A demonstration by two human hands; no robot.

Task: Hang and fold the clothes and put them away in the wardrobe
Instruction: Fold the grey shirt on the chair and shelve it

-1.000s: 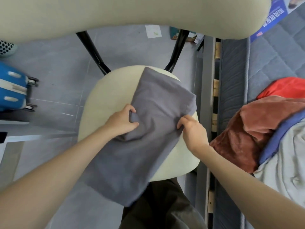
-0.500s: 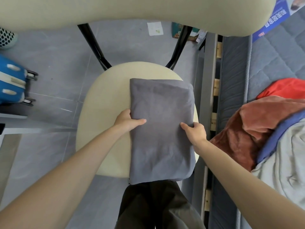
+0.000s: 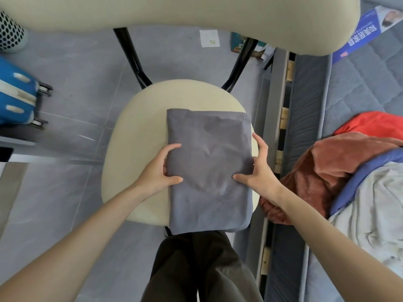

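A grey garment (image 3: 209,153), folded into a neat rectangle, lies on the cream chair seat (image 3: 139,136), its near end hanging over the seat's front edge. My left hand (image 3: 159,171) grips the garment's left edge, thumb on top and fingers under the fold. My right hand (image 3: 257,168) holds the right edge the same way, thumb pressed on the cloth. A heap of unfolded clothes (image 3: 340,168), rust, red, blue and pale grey, lies on the bed at the right.
The chair's cream backrest (image 3: 174,12) spans the top of the view on black legs (image 3: 130,57). A blue suitcase (image 3: 17,94) stands on the grey tiled floor at left. The grey mattress (image 3: 359,88) and bed frame run down the right.
The grey garment went from a loose, slanted fold to a squared rectangle. Both hands slid from its top face to its left and right edges and now grip them.
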